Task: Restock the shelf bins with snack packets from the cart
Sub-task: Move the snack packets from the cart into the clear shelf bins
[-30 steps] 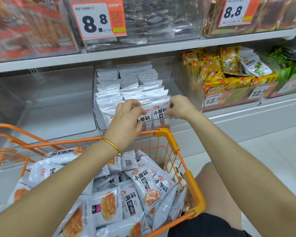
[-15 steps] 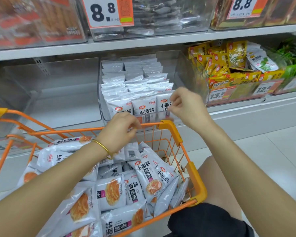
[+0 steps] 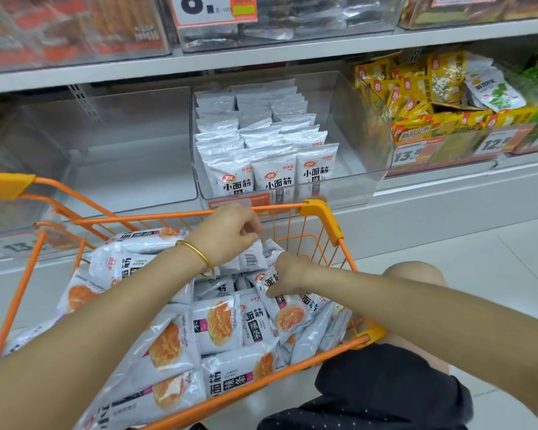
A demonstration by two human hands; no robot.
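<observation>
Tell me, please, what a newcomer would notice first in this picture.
The eye falls first on the orange wire cart in the foreground, heaped with white foil snack packets, where the left hand and the right hand each grip a packet. Behind it, on the lower shelf, the clear plastic bin holds neat upright rows of the same packets; to its right, a bin of yellow packets stands out.

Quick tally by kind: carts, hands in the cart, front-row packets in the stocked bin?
Carts: 1, the orange cart
Hands inside it: 2, left hand and right hand
Packets: 3, front-row white packets in the clear bin
Total: 6
</observation>
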